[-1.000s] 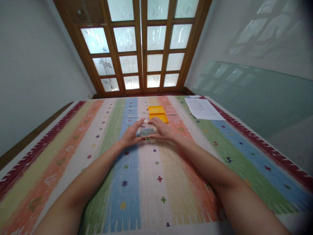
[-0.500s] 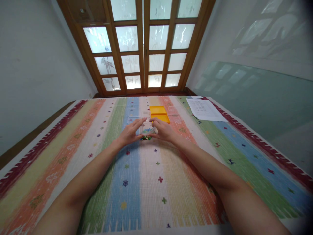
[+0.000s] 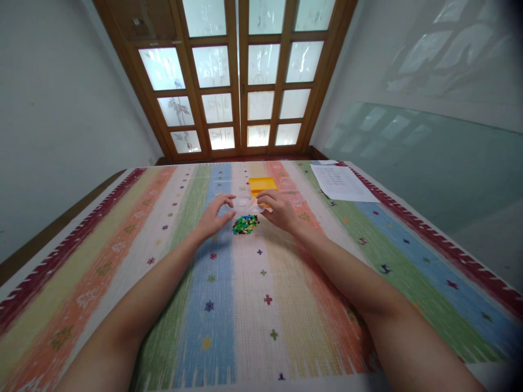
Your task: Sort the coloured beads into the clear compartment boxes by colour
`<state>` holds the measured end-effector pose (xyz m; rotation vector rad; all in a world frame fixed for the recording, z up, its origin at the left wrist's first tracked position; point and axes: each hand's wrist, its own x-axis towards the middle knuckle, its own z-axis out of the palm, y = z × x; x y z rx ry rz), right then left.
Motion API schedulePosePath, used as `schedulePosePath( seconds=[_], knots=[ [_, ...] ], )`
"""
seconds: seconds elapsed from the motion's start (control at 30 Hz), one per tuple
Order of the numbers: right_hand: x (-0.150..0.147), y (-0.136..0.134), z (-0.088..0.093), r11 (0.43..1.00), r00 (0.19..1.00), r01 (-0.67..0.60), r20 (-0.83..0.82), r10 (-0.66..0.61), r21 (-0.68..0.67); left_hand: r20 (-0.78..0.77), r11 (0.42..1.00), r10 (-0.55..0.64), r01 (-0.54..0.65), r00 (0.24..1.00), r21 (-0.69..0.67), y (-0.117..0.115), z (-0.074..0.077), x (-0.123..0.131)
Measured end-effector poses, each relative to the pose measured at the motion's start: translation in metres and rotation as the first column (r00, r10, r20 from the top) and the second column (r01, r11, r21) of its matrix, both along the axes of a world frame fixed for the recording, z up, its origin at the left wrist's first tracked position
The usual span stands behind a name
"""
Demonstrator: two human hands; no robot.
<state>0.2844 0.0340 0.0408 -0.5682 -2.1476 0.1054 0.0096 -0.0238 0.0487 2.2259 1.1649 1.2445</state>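
- A heap of small coloured pieces (image 3: 245, 224), mostly green with some blue, red and yellow, lies on the striped cloth (image 3: 251, 326) covering the bench.
- Left hand (image 3: 214, 218): just to the left of the heap, its fingers apart with nothing between them.
- Right hand (image 3: 281, 211): just right of the heap and slightly beyond it, fingers clamped on the right end of a clear box (image 3: 244, 202).
- The clear box is just beyond the heap, its outline hard to make out.
- An open yellow case (image 3: 262, 183) is farther beyond the heap, partly behind the right hand.
- A printed sheet (image 3: 345, 183) lies well to the heap's right, on the far side.
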Motion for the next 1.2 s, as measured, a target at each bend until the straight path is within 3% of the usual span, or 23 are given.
schedulePosePath(
  seconds=[0.17, 0.33, 0.53, 0.77, 0.97, 1.2],
  knots=[
    [-0.001, -0.001, -0.001, 0.998, 0.998, -0.061, 0.015, 0.061, -0.033, 0.176, 0.982, 0.05, -0.016, 0.983, -0.19, 0.009, -0.001, -0.01],
    [-0.004, -0.008, 0.001, 0.988, 0.986, -0.143, 0.079, 0.147, -0.055, 0.254, 0.983, 0.057, -0.009, 0.965, -0.186, 0.012, 0.005, -0.015],
    [-0.014, -0.025, 0.014, 0.936, 0.952, -0.293, 0.033, 0.305, -0.195, 0.196, 0.978, -0.103, 0.135, 0.975, -0.158, 0.004, 0.024, -0.019],
    [-0.014, -0.025, 0.021, 0.872, 0.924, -0.375, -0.197, 0.327, -0.315, 0.065, 0.914, -0.322, 0.328, 0.945, -0.238, -0.004, 0.045, -0.023],
    [-0.009, -0.016, 0.019, 0.869, 0.938, -0.317, -0.26, 0.228, -0.379, 0.06, 0.81, -0.468, 0.455, 0.882, -0.37, -0.013, 0.06, -0.025],
    [-0.001, -0.008, 0.013, 0.798, 0.953, -0.302, -0.195, 0.233, -0.521, 0.104, 0.824, -0.404, 0.41, 0.909, -0.391, -0.022, 0.073, -0.025]
  ],
)
